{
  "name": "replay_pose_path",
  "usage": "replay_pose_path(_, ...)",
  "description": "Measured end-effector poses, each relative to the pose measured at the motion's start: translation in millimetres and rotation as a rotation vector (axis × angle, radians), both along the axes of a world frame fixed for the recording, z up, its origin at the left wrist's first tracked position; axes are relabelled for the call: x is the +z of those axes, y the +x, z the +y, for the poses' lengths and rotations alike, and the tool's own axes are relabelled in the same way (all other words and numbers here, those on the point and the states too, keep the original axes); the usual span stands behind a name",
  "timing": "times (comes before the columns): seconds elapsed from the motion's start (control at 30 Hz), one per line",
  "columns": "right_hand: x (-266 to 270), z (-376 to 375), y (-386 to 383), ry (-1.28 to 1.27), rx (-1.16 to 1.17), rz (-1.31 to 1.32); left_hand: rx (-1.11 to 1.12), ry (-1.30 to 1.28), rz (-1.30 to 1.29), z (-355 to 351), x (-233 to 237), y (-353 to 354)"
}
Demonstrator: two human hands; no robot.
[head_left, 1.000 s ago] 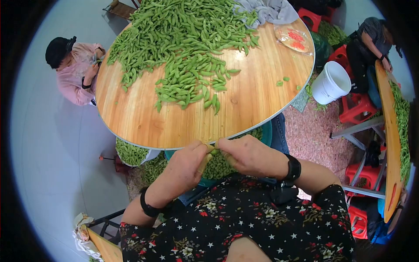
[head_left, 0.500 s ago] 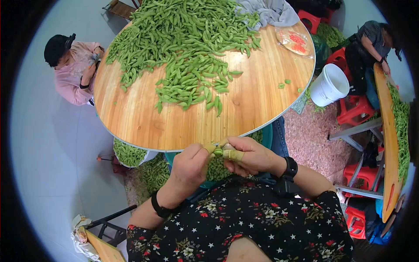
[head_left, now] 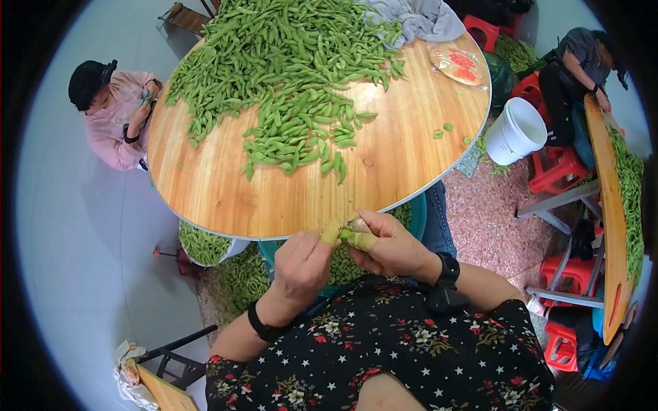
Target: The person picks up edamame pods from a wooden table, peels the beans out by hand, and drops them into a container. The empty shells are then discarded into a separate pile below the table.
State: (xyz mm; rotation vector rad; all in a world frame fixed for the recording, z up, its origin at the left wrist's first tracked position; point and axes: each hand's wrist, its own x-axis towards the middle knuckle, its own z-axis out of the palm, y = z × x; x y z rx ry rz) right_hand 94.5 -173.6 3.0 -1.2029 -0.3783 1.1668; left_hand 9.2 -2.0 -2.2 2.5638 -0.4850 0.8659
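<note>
My left hand (head_left: 303, 259) and my right hand (head_left: 392, 246) meet just past the near edge of the round wooden table (head_left: 404, 161). Between their fingertips is a small green pod (head_left: 346, 233), held from both sides and partly covered by the fingers. Yellowish wraps cover some fingers of both hands. A large heap of green pods (head_left: 274, 61) lies across the far and middle part of the table. Below my hands, a teal basin (head_left: 419, 218) holds shelled green beans (head_left: 343, 268).
A person in pink (head_left: 116, 116) sits at the left; another person (head_left: 579, 61) works at a table (head_left: 603, 226) on the right. A white bucket (head_left: 515, 131), red stools (head_left: 558, 170), a plastic bag (head_left: 458, 66) and a grey cloth (head_left: 425, 19) are around.
My left hand has shifted slightly, its fingertips now pointing up more against the pod. The person in pink has moved their hands a little. The whole view has tilted slightly.
</note>
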Motion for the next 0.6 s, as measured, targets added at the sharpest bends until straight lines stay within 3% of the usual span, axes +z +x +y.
replay_pose_path(0.1, -12.9, 8.6, -4.4, 0.152, -0.171, -0.045, 0.079, -0.156, 0.085, -6.5, -6.2, -0.3)
replay_pose_path(0.17, -19.0, 12.5, -3.1, 0.137, -0.275, -0.39, 0.132, -0.232, 0.169, -8.4, -6.7, 0.8)
replay_pose_path(0.2, -22.4, 12.8, -1.4, 0.136, -0.276, -0.393, 0.139, -0.356, 0.243, -9.2, -6.6, 1.7)
replay_pose_path(0.23, -25.4, 13.4, 1.3, 0.094, -0.305, -0.688, 0.145, -0.48, 0.316, -9.6, -6.4, 3.0)
replay_pose_path(0.27, -27.2, 14.2, 3.5, 0.052, -0.331, -0.981, 0.145, -0.48, 0.312, -9.3, -5.5, 3.7)
replay_pose_path(0.4, -24.5, 10.1, 10.5, 0.074, -0.237, -1.066, 0.162, -0.344, 0.272, -6.7, -8.2, 0.7)
replay_pose_path(0.47, -9.3, 7.1, 10.1, 0.0, -0.052, -0.312, 0.143, -0.155, 0.205, -5.3, -8.2, -1.5)
replay_pose_path(0.5, -12.8, 8.5, 9.1, 0.01, -0.046, -0.321, 0.151, -0.148, 0.194, -5.5, -6.2, -3.2)
replay_pose_path(0.57, -21.9, 12.1, 9.0, 0.15, -0.059, 0.084, 0.097, -0.153, 0.227, -5.6, -0.2, -5.4)
replay_pose_path(0.6, -14.6, 10.5, 9.3, 0.114, -0.049, 0.136, 0.09, -0.211, 0.266, -3.3, 0.7, -7.5)
